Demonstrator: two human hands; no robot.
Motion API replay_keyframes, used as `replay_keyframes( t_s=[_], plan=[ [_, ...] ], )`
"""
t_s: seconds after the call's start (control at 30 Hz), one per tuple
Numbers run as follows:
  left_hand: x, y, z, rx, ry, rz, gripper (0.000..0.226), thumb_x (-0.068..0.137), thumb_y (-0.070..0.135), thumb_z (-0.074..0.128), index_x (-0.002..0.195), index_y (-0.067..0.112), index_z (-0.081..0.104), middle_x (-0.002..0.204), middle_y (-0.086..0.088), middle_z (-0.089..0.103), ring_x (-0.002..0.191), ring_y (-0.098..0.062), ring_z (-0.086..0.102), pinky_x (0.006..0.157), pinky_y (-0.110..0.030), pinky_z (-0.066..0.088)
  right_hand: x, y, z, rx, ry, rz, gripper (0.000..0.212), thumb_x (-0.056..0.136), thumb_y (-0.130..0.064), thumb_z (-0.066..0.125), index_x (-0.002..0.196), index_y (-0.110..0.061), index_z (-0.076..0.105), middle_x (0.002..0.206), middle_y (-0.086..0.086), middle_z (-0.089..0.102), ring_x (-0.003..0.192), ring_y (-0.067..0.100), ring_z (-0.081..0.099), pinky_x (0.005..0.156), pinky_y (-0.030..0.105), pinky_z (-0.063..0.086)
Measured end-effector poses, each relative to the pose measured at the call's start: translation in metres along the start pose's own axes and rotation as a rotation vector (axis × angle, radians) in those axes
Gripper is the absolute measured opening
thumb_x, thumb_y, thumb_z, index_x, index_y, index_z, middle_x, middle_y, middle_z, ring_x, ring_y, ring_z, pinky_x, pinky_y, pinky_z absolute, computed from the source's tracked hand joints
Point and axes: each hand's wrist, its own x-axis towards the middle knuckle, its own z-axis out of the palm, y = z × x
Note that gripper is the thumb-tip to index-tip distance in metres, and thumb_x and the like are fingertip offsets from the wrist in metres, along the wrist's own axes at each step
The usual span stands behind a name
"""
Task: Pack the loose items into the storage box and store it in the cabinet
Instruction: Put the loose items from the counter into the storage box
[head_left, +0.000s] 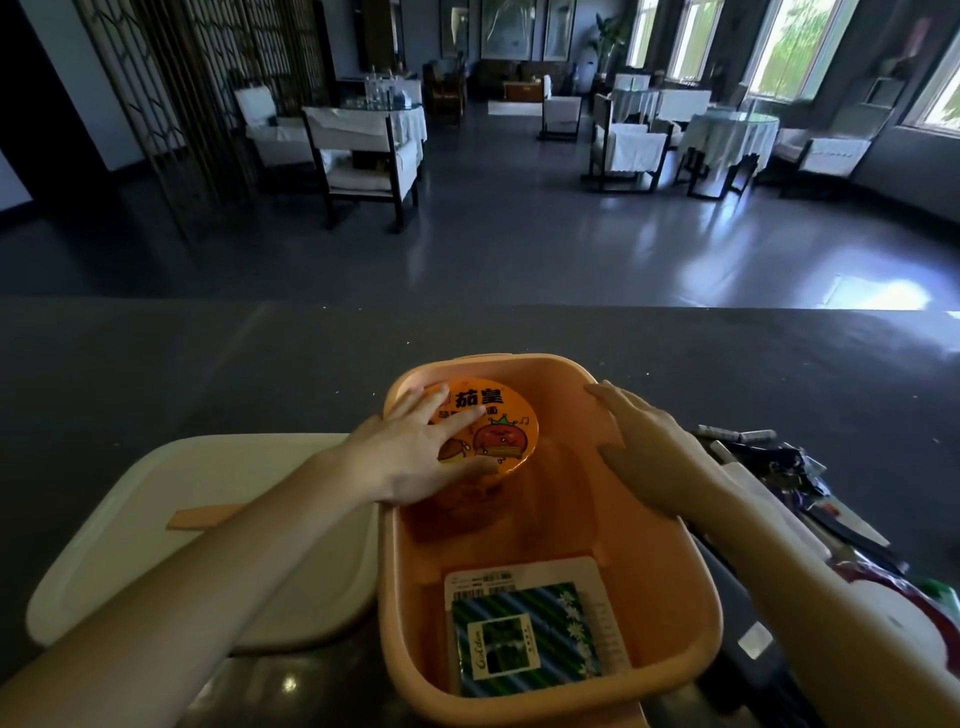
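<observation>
An orange storage box (696, 587) stands on the dark counter in front of me. Inside it, at the far end, sits an orange instant-noodle bowl (506, 434) with a cartoon tomato on its lid. My left hand (415, 452) lies spread over the lid, fingers along its top and thumb at its near rim. A flat blue-and-green striped packet (524, 636) lies on the box floor at the near end. My right hand (644, 441) rests on the box's right rim, thumb inside the wall.
The box's cream lid (156, 545) lies upside-down to the left, with an orange clasp (205, 516) on it. Several loose items (779, 467), markers and dark wrappers, are piled right of the box. A red-and-white packet (898, 597) lies nearer. Beyond the counter edge are floor, chairs, tables.
</observation>
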Motion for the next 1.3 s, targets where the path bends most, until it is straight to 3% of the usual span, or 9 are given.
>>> replay_keyframes(
  t_s=[0.13,0.23,0.3,0.43,0.73,0.83,0.9,1.03,1.3],
  plan=[
    [0.001,0.000,0.000,0.019,0.005,0.002,0.084,0.065,0.084,0.010,0.141,0.051,-0.003,0.157,0.002,-0.012,0.143,-0.021,-0.013,0.113,-0.054,0.006,-0.002,0.002,0.006,0.083,0.060,0.035,0.062,0.089,-0.024,0.053,0.142,-0.032,0.022,0.142,0.005,0.041,0.106,0.022,0.053,0.064,0.020,0.035],
    [0.004,-0.001,0.002,0.104,0.042,0.020,0.084,0.064,0.085,0.005,0.140,0.051,-0.004,0.157,-0.002,-0.011,0.142,-0.023,-0.015,0.107,-0.057,-0.017,-0.006,0.000,0.005,0.036,0.058,0.011,0.063,0.089,-0.024,0.054,0.143,-0.030,0.022,0.146,0.003,0.036,0.118,0.026,0.049,0.071,0.021,0.036],
    [0.006,0.001,0.002,0.141,0.073,0.077,0.082,0.065,0.085,0.007,0.139,0.052,-0.007,0.157,-0.002,-0.011,0.142,-0.021,-0.017,0.104,-0.055,-0.024,-0.009,-0.003,0.003,0.013,0.043,0.009,0.064,0.090,-0.024,0.054,0.144,-0.028,0.020,0.150,0.002,0.029,0.126,0.026,0.044,0.085,0.030,0.041],
    [0.007,0.006,0.001,0.126,0.009,0.196,0.071,0.077,0.076,0.022,0.140,0.052,-0.001,0.157,0.005,-0.008,0.143,-0.016,-0.010,0.112,-0.051,-0.014,-0.013,-0.007,-0.003,-0.037,0.018,0.013,0.063,0.092,-0.015,0.049,0.145,-0.028,0.018,0.153,0.002,0.024,0.130,0.025,0.040,0.093,0.030,0.039],
    [-0.003,0.007,-0.004,0.035,-0.093,0.219,0.068,0.083,0.064,0.044,0.141,0.049,0.011,0.157,0.007,-0.005,0.143,-0.015,-0.008,0.113,-0.050,-0.010,-0.015,-0.011,-0.005,0.029,0.039,0.075,0.059,0.092,-0.012,0.046,0.144,-0.028,0.022,0.147,0.004,0.035,0.116,0.025,0.051,0.059,0.009,0.035],
    [-0.003,0.016,-0.006,0.010,-0.060,0.179,0.069,0.082,0.067,0.040,0.142,0.046,0.014,0.158,0.003,-0.004,0.144,-0.018,-0.007,0.114,-0.050,-0.007,-0.023,-0.013,-0.007,0.047,0.028,0.057,0.060,0.091,-0.015,0.049,0.143,-0.029,0.022,0.143,0.007,0.039,0.115,0.027,0.051,0.057,0.012,0.033],
    [-0.002,0.030,-0.010,0.005,0.009,0.151,0.072,0.081,0.071,0.032,0.144,0.042,0.012,0.158,-0.001,-0.003,0.144,-0.019,-0.005,0.115,-0.048,-0.004,-0.031,-0.012,-0.011,0.062,0.039,0.017,0.060,0.090,-0.018,0.050,0.143,-0.029,0.024,0.143,0.005,0.040,0.117,0.026,0.050,0.060,0.013,0.036],
    [-0.005,0.079,-0.026,-0.032,0.177,0.211,0.077,0.081,0.069,0.027,0.146,0.032,0.008,0.158,-0.002,0.002,0.144,-0.019,0.000,0.117,-0.044,0.004,-0.047,0.008,-0.034,0.131,0.095,0.011,0.063,0.088,-0.024,0.058,0.142,-0.027,0.026,0.145,0.004,0.037,0.124,0.022,0.046,0.091,0.032,0.045],
    [-0.004,0.201,-0.020,-0.041,0.300,0.292,0.084,0.079,0.071,0.026,0.147,0.028,0.004,0.157,-0.002,0.005,0.144,-0.019,0.004,0.115,-0.037,0.008,-0.076,0.123,-0.096,0.090,0.170,0.042,0.062,0.087,-0.024,0.061,0.141,-0.022,0.031,0.139,0.006,0.045,0.116,0.021,0.052,0.093,0.029,0.044]
  ],
)
